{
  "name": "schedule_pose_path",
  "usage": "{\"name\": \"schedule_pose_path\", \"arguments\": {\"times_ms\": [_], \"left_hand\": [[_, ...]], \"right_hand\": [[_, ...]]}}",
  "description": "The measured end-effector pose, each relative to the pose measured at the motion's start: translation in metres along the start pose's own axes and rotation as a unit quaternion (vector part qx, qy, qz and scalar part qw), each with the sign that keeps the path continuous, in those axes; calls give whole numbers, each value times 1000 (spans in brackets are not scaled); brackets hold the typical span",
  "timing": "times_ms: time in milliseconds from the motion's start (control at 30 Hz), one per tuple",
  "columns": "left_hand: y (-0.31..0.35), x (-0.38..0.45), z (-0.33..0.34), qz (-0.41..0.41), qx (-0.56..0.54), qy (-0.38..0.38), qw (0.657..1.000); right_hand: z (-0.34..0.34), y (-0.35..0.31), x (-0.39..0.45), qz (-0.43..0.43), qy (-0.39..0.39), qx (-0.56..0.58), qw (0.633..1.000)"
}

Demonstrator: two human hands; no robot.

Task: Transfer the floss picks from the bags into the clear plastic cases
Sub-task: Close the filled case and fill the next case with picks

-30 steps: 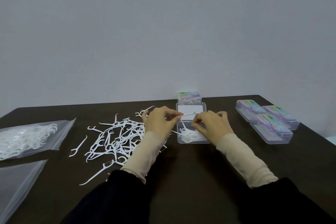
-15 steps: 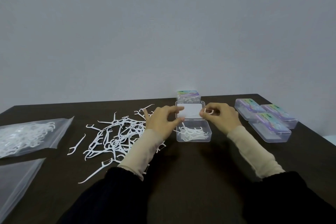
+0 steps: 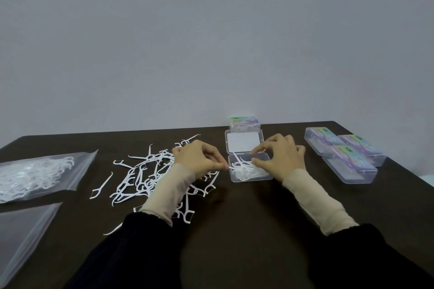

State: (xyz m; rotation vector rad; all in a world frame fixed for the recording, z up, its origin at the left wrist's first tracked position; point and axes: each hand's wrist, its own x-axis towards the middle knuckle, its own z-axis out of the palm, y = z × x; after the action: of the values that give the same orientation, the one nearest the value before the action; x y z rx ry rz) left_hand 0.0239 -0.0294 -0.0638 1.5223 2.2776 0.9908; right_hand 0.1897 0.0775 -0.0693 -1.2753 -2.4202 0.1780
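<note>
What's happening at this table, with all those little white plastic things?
A person is packing floss picks into clear plastic cases. The open case sits between both hands and already holds a small heap. The left hand pinches a pick at the case's near-left edge; the right hand rests against its right side, fingers over the rim. A loose pile of picks lies to the left, beside a bag with more. Three closed cases sit at right.
</note>
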Motion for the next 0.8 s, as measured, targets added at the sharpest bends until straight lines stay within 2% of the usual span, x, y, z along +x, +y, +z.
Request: {"name": "schedule_pose_path", "arguments": {"times_ms": [100, 233, 400, 500, 667, 800], "left_hand": [[1, 0, -2, 5, -17, 5, 1000], [-1, -1, -8, 11, -27, 29, 999], [-3, -3, -16, 15, -69, 30, 997], [-9, 1, -19, 16, -120, 4, 993], [-17, 6, -21, 16, -181, -8, 983], [-23, 7, -25, 14, -206, 11, 978]], "right_hand": [[2, -8, -2, -16, 23, -13, 1000], [5, -21, -1, -38, -20, -53, 998], [11, -25, 1, -27, -19, 1, 999], [9, -23, 4, -10, -6, 44, 999], [10, -26, 1, -8, -63, 17, 998], [12, -31, -1, -18, -60, 20, 998]]}}
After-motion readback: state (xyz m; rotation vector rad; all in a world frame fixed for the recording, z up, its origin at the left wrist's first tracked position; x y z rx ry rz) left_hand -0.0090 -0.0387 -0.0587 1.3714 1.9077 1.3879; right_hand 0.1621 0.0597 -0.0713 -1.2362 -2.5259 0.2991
